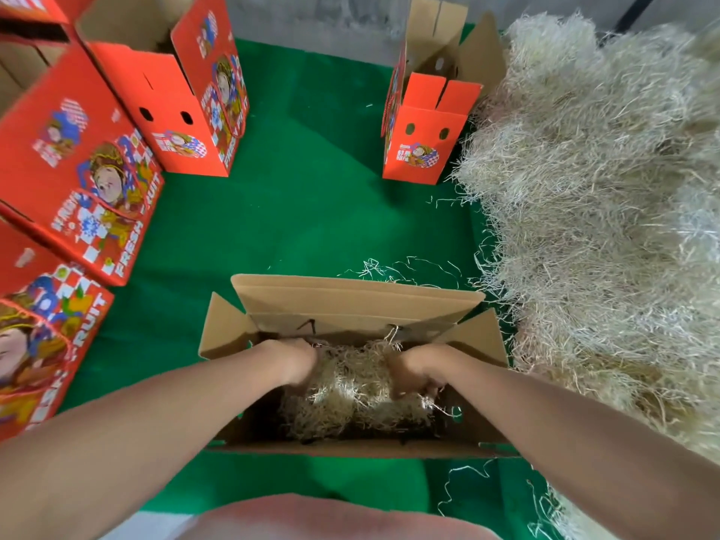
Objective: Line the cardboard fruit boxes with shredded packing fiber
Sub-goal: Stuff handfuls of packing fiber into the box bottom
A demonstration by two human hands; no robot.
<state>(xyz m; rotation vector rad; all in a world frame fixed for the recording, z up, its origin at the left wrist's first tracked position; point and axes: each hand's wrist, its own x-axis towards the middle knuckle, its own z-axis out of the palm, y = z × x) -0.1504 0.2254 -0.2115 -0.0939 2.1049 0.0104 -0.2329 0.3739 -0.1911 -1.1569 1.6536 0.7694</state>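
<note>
An open cardboard fruit box (350, 302) stands right in front of me on the green cloth, flaps spread outward. A wad of pale shredded fiber (352, 387) lies inside it. Both my hands reach down into the box. My left hand (294, 364) is sunk into the left end of the wad, fingers buried in the strands. My right hand (415, 370) curls round the right end of the same wad. A big heap of loose fiber (596, 212) fills the right side of the view.
Several red printed fruit boxes (78, 161) stand along the left, one more open red box (422, 130) at the back next to the heap. Green cloth (311, 181) covers the floor between them. Stray strands (393, 268) lie behind the open box.
</note>
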